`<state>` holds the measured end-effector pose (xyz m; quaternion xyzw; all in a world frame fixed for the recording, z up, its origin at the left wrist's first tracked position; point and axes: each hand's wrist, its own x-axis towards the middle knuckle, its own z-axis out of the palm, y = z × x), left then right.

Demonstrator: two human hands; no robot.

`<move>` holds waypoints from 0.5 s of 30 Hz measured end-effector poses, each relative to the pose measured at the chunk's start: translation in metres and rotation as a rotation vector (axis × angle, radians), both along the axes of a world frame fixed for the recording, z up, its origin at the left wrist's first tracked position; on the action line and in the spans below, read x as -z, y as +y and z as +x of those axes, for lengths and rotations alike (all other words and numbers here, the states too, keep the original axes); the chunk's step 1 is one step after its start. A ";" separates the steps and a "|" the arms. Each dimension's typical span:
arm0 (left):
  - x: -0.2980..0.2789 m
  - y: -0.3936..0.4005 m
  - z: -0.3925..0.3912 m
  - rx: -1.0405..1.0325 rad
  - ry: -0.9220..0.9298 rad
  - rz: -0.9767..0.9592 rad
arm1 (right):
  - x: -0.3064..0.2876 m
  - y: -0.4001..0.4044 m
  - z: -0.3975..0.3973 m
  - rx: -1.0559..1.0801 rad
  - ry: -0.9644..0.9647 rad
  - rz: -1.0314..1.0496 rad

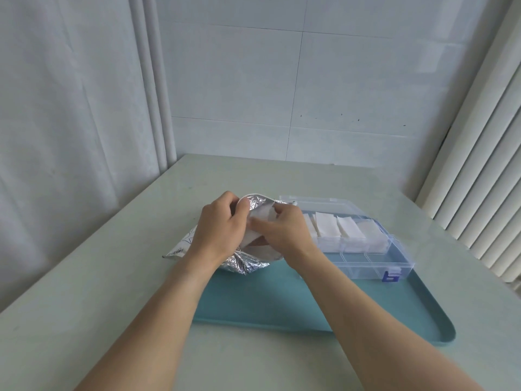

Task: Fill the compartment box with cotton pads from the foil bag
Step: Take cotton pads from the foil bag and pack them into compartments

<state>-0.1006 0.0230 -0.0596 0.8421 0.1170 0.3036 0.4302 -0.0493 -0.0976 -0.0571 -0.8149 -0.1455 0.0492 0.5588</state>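
Both hands at the mouth of the crinkled silver foil bag (242, 263), which lies on its side, partly on the flat teal tray (408, 311) and partly on the pale green tabletop (84, 277).

Left hand (218, 230): fingers curled round the bag's rim on the far-left side of the opening, thumb on the foil lip, holding the mouth open.

Right hand (284, 230): fingers curled, pinching a thin stack of white rectangular cotton pads (260, 227) sitting in the bag mouth. The pads run between the two hands' fingertips, touching the left thumb side. Can't tell how many pads are in the pinch.

Clear plastic compartment box with a blue latch (375, 266) sits on the tray just right of the right-hand fingers, lid open and lying flat behind it. White cotton pads in the box (349, 227) fill the far compartments, standing tilted on edge; the near row of compartments, toward the latch, holds none. The box compartment nearest the right knuckles is partly hidden by the hand.

Tiled wall and white curtains behind the table.
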 end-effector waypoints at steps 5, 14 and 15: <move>-0.002 0.002 -0.002 -0.067 -0.040 0.031 | -0.001 -0.015 0.005 0.055 -0.044 -0.016; 0.000 -0.004 -0.003 -0.120 -0.170 0.209 | -0.015 -0.080 0.014 0.003 0.181 0.351; -0.001 -0.011 -0.005 -0.092 -0.246 0.231 | -0.014 -0.089 0.015 0.008 0.193 0.362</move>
